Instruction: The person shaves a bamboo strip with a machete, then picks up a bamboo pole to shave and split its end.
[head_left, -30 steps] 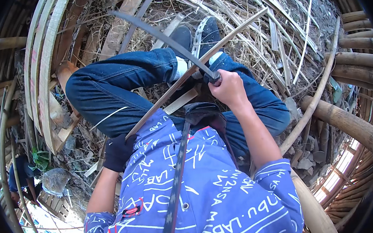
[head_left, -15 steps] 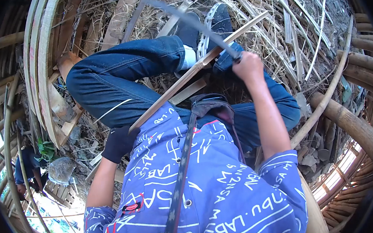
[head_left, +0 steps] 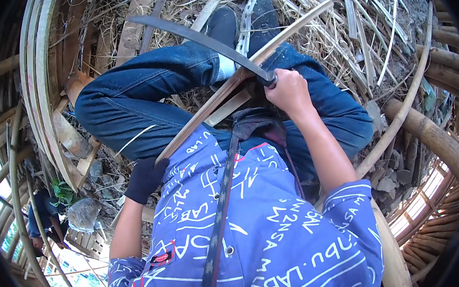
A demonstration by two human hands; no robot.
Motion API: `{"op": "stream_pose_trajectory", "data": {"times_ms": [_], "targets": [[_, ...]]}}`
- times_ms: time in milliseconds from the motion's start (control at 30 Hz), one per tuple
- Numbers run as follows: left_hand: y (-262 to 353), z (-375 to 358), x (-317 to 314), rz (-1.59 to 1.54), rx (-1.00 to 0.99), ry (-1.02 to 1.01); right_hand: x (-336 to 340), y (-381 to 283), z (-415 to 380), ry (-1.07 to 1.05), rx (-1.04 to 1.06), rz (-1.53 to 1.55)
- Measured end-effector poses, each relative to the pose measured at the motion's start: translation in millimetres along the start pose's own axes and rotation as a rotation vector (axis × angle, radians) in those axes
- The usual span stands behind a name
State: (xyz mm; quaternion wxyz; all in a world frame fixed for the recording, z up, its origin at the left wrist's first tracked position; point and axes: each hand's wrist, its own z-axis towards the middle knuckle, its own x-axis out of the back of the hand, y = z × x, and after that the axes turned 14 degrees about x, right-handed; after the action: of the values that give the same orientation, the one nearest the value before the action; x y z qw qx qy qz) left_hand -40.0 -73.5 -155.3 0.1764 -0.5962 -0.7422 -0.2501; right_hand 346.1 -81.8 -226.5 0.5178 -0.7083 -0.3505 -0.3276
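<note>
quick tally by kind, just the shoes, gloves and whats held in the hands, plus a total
Dark shoes: 2
Dark glove, on the left hand: 1
Curved blade, held in the right hand: 1
Long strip, its lower end at the left hand: 1
Total: 5

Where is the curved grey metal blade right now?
In the head view, the curved grey metal blade is above centre, its dark handle in the bare right hand; it crosses the long tan wooden strip near the dark shoes.
</note>
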Motion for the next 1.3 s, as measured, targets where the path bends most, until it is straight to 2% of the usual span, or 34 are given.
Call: {"op": "stream_pose_trajectory", "data": {"times_ms": [133,267,400,467,567,600,700,733,800,867,967,1033,1133,1300], "targets": [[-5,-2,-4,0.027,-0.014,0.041,-2,8,10,-0.073,0.048,-0.177],[-8,-7,-9,0.04,-0.044,0.068,3,20,26,-0.131,0.008,-0.282],[-10,-9,-10,0.098,-0.077,0.105,11,58,39,-0.09,-0.107,-0.341],[-7,-9,-9,0.097,-0.075,0.097,35,68,47,-0.148,-0.246,-0.375],[-2,-9,-6,0.117,-0.056,0.085,50,126,49,-0.113,-0.343,-0.39],[0,-9,-5,0.112,-0.057,0.078,52,125,49,-0.11,-0.34,-0.391],[-7,-6,-8,0.11,-0.038,0.064,53,118,44,0.104,-0.297,-0.385],[-8,-5,-9,0.109,-0.014,0.056,49,115,42,0.189,-0.209,-0.369],[-4,-6,-8,0.075,-0.003,0.059,43,99,33,0.2,-0.101,-0.181],[-3,-7,-8,0.039,0.01,0.056,44,50,17,0.146,-0.084,-0.01],[-7,-6,-13,0.083,-0.024,0.105,26,12,4,0.068,0.053,-0.123],[-9,-11,-19,0.138,-0.013,0.21,21,18,12,0.071,0.061,-0.162],[1,-15,-18,0.035,-0.091,0.221,28,25,26,-0.013,0.074,-0.269],[-6,-17,-20,0.087,-0.111,0.225,28,32,40,-0.053,0.061,-0.345]]}}
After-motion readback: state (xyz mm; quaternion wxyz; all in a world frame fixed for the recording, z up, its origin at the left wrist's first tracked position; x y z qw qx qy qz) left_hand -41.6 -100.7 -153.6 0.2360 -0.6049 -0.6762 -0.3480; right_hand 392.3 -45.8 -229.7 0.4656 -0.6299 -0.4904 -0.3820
